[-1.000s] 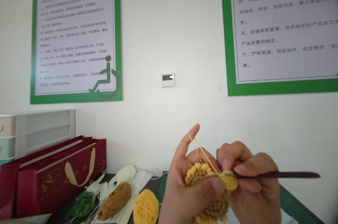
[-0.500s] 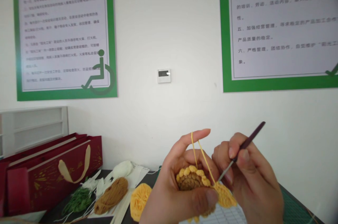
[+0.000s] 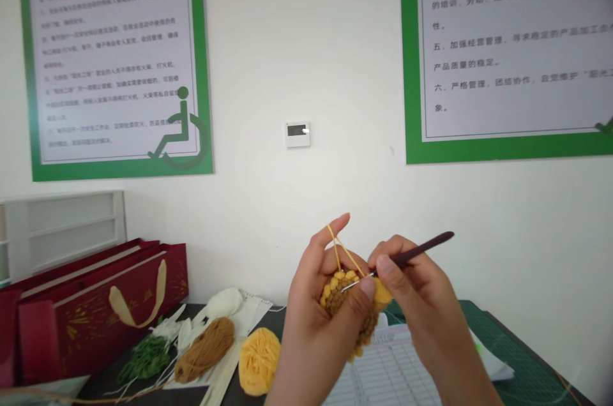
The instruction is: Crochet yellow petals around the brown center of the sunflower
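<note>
My left hand [image 3: 325, 323] grips a round crochet piece [image 3: 366, 329] with a brown middle and a bumpy yellow rim. Its index finger points up with yellow yarn [image 3: 336, 253] looped over it, running down to the piece. In my right hand [image 3: 412, 285] is a crochet hook [image 3: 426, 246] with a dark purple handle, held between thumb and fingers. The hook's metal tip lies across the front of the piece, near my left thumb. A yellow petal-like part [image 3: 382, 294] sits by the right fingers. My hands partly cover the crochet piece.
Yellow yarn ball [image 3: 259, 361], brown skein [image 3: 205, 350], green yarn [image 3: 143, 358] and white yarn [image 3: 224, 305] lie on the dark table at left. Behind them stands a red gift bag [image 3: 105, 316]. Printed sheets [image 3: 383, 371] rest on a green cutting mat [image 3: 507, 342].
Both hands have moved left, with the right hand nearer the left. The hook has swung flatter, its tip now across the piece's front. More paper and mat show below.
</note>
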Motion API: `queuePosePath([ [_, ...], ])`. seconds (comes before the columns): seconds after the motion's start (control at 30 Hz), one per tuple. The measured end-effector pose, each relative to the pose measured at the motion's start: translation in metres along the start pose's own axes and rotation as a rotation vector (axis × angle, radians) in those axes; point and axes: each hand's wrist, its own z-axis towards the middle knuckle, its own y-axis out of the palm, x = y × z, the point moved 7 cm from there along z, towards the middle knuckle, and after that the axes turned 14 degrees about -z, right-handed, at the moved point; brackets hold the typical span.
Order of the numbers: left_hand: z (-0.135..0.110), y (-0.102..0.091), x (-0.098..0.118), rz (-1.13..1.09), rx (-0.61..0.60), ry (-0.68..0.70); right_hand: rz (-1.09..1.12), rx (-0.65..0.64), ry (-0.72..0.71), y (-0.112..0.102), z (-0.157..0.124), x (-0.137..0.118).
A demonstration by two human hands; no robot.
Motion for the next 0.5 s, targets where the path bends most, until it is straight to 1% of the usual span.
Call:
queuePosePath([
  [0.07,0.000,-0.001,0.001,0.046,0.046,0.057,-0.055,0.049,0.029,-0.005,0.001,0.003],
  [0.1,0.001,-0.002,0.001,0.053,0.067,0.081,-0.058,0.048,0.024,-0.006,0.002,0.004],
  [0.17,0.002,-0.004,0.001,0.026,0.114,0.114,-0.006,-0.005,0.008,-0.007,0.006,0.008],
  [0.23,0.003,-0.007,0.000,-0.027,0.167,0.126,0.040,-0.086,-0.002,-0.006,0.008,0.012],
  [0.3,0.004,-0.009,-0.001,-0.073,0.204,0.136,0.008,-0.127,-0.019,-0.006,0.009,0.014],
  [0.4,0.004,-0.010,-0.001,-0.101,0.220,0.148,-0.058,-0.108,-0.044,-0.005,0.009,0.010],
  [0.5,0.003,-0.008,-0.002,-0.140,0.224,0.132,-0.033,-0.043,-0.031,-0.004,0.007,0.007],
])
